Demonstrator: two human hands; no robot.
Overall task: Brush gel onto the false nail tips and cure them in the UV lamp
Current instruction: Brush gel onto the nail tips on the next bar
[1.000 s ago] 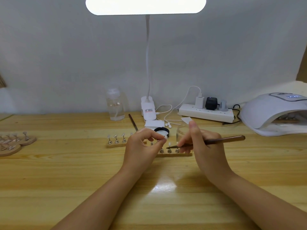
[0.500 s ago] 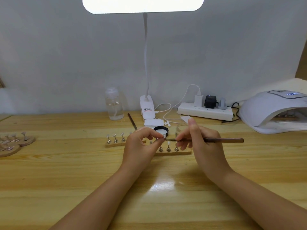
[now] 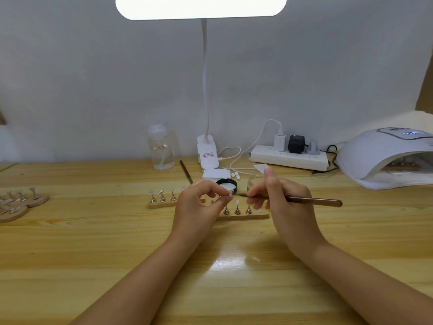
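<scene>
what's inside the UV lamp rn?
Inside the UV lamp, through its front opening, a wooden strip with small nail stands is partly visible. The hood covers the rest, so the count of stands and any tips on them can't be told.

A pale grey-white wall fills the upper half of the view, plain and slightly mottled; a wooden table with light, yellowish grain spans the lower half, meeting the wall along its far edge; a white desk lamp glows brightly at the top, its thin flexible neck dropping to a white base that stands at the back of the table; the lamp's glare shows as a bright patch on the tabletop; a brown surface edges the frame at upper right.
</scene>
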